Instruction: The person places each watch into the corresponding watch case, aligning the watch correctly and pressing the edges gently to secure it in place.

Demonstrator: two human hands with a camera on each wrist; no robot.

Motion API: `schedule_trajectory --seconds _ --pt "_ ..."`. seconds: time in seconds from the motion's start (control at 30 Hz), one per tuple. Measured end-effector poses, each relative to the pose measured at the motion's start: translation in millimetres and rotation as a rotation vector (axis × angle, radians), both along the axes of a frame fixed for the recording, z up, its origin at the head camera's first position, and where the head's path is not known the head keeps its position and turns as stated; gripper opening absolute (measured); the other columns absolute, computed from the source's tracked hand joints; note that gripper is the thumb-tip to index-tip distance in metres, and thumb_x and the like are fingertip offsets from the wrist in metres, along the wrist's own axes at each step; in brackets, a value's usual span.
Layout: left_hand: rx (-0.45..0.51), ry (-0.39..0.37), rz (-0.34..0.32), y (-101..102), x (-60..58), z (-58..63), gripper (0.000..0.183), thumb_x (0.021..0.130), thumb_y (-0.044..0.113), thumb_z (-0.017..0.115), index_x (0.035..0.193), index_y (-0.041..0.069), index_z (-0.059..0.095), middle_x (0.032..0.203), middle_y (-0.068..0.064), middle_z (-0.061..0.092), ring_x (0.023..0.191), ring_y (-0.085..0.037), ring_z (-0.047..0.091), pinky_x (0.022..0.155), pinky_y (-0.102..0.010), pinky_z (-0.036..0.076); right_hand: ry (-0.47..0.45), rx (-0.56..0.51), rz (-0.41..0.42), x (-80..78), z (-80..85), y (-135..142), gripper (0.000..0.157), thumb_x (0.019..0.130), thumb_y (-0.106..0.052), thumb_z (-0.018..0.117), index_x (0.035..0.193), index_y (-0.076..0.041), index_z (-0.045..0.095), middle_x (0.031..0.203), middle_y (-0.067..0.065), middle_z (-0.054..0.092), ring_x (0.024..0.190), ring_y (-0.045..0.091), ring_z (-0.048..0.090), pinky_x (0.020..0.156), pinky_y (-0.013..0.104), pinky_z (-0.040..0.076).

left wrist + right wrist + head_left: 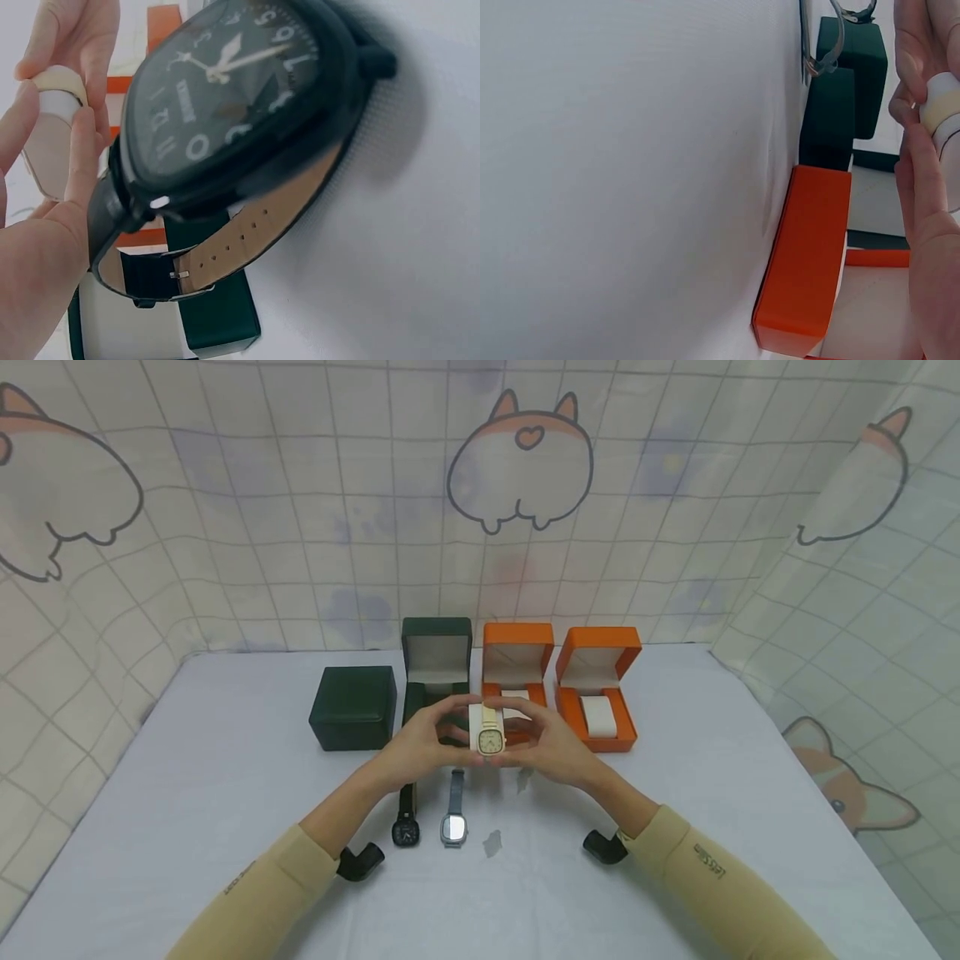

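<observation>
My left hand [427, 737] and right hand [553, 745] meet over the middle of the table, fingers and thumbs gripping a white watch cushion [475, 727] from both sides. Round it goes a watch with a cream strap and squarish pale dial [491, 742], its face toward the head camera. In the right wrist view the cream strap [940, 111] shows between the fingertips. Below the hands lie a black watch [406, 832] and a watch with a grey-blue strap [453, 829]. The black watch [217, 97] looms large in the left wrist view.
Behind the hands stand an open green box [437, 628], an open orange box [517, 633] and another orange box [597, 639] holding a white cushion [598, 717]. A closed green box [352, 706] is at left. Small grey scraps [492, 843] lie on the white tablecloth [525, 910].
</observation>
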State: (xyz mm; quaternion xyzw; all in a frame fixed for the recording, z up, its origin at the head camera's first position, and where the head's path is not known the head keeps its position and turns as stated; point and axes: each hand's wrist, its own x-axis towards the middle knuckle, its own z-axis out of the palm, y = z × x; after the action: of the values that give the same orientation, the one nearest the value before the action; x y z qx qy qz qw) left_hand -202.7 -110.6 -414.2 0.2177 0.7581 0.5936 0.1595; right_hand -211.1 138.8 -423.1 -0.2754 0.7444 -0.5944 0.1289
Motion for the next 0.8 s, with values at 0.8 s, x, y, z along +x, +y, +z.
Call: schedule_trajectory --seconds 0.8 --pt "0.052 -0.042 0.049 -2.1 -0.9 -2.9 0.084 0.086 0.012 0.085 0.158 0.015 0.04 0.139 -0.013 0.05 0.113 -0.027 0.065 0.09 -0.039 0.056 0.136 -0.038 0.034 -0.4 -1.5 -2.3 0.063 0.089 -0.002 0.08 0.146 -0.012 0.057 0.15 0.003 0.043 0.134 0.035 0.048 0.104 0.042 0.05"
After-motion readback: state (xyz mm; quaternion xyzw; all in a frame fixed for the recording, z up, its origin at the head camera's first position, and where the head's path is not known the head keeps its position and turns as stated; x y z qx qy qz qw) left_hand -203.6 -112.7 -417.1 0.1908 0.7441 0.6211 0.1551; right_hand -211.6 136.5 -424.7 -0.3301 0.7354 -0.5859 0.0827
